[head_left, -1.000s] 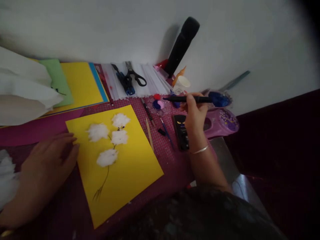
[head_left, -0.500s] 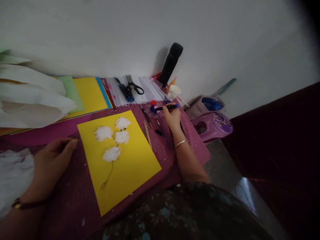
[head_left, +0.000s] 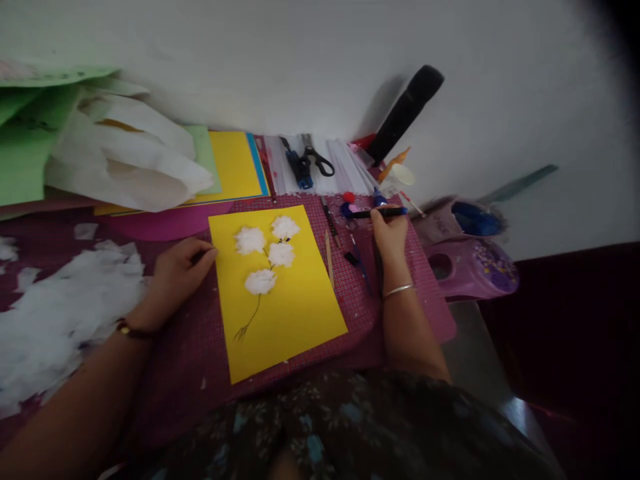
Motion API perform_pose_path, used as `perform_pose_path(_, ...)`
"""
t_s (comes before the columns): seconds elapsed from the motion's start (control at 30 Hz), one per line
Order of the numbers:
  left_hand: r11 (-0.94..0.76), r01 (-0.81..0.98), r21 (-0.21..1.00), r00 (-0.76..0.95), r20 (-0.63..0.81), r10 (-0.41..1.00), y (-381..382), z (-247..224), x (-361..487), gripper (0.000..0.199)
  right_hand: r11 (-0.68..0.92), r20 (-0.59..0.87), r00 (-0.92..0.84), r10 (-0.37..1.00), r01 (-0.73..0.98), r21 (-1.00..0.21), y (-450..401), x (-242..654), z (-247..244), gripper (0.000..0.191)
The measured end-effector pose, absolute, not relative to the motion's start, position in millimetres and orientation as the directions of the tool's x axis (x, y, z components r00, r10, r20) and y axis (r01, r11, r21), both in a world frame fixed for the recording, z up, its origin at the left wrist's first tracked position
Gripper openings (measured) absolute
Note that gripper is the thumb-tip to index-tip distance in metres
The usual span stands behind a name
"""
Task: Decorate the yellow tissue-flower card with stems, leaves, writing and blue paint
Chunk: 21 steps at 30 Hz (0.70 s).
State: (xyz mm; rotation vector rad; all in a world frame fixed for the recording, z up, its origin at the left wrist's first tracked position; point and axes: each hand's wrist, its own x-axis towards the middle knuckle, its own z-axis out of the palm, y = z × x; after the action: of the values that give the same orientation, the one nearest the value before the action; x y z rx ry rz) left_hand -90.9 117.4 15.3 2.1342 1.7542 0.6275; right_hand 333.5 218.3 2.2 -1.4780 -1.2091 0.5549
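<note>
Two bare hands are at the counter (head_left: 177, 360), on either side of a yellow sheet (head_left: 295, 323) lying flat. It bears four white tufts (head_left: 260, 281) and a thin drawn stem (head_left: 254, 311).

The right hand (head_left: 391, 237) pinches a dark pen (head_left: 365, 214) between thumb and fingers, nearly level, its tip beside blue, pink and red blobs (head_left: 349, 197). The left hand (head_left: 175, 275) is loosely curled at the sheet's left edge, thumb and forefinger close together; I cannot tell whether they grip the paper.

A black cap (head_left: 351, 257), a brush (head_left: 361, 267) and a pale stick (head_left: 329, 259) lie between the sheet and the right forearm.

If the blobs are wet, a small dip of the pen could smear them or foul its tip. A sleeve or wrist dragged over the tufts might loosen them, and that forearm, swinging in, could roll the brush. With a slack left hand, the sheet may skid under a stroke.
</note>
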Motion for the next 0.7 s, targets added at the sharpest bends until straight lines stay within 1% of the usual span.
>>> perform_pose_path(0.1,-0.174,0.841,0.513,0.122,0.134,0.984,115,18,-90,0.032,0.152,0.291,0.463,0.837,0.313,-0.937,220,330,3,0.018)
perform_pose_path(0.17,-0.161,0.832,0.531,0.088,0.16,0.983,118,19,-88,0.031,0.14,0.217,0.498,0.839,0.187,-0.972,216,323,9,0.023)
perform_pose_path(0.23,-0.188,0.819,0.542,0.1,0.187,0.977,125,21,-84,0.029,0.098,0.094,0.495,0.864,0.019,-0.995,211,313,17,0.026)
perform_pose_path(0.27,-0.222,0.815,0.536,0.133,0.199,0.971,129,22,-81,0.028,0.066,0.019,0.474,0.88,-0.083,-0.994,208,306,20,0.026)
perform_pose_path(0.33,-0.315,0.811,0.493,0.231,0.226,0.946,139,26,-72,0.029,-0.02,-0.124,0.379,0.917,-0.267,-0.964,202,291,26,0.024)
perform_pose_path(0.4,-0.414,0.802,0.43,0.335,0.25,0.908,149,29,-60,0.034,-0.103,-0.215,0.257,0.942,-0.388,-0.916,196,275,30,0.023)
perform_pose_path(0.5,-0.503,0.774,0.385,0.438,0.247,0.864,162,24,-46,0.044,-0.201,-0.281,0.107,0.954,-0.468,-0.861,189,252,31,0.024)
perform_pose_path(0.6,-0.531,0.757,0.38,0.48,0.227,0.847,170,9,-41,0.05,-0.275,-0.326,0.027,0.945,-0.472,-0.838,186,234,29,0.028)
perform_pose_path(0.67,-0.542,0.746,0.388,0.488,0.236,0.841,174,-2,-42,0.046,-0.305,-0.344,-0.003,0.939,-0.468,-0.829,186,226,26,0.028)
perform_pose_path(0.7,-0.547,0.737,0.397,0.49,0.244,0.837,175,-6,-42,0.039,-0.315,-0.351,-0.012,0.936,-0.47,-0.825,186,223,24,0.027)
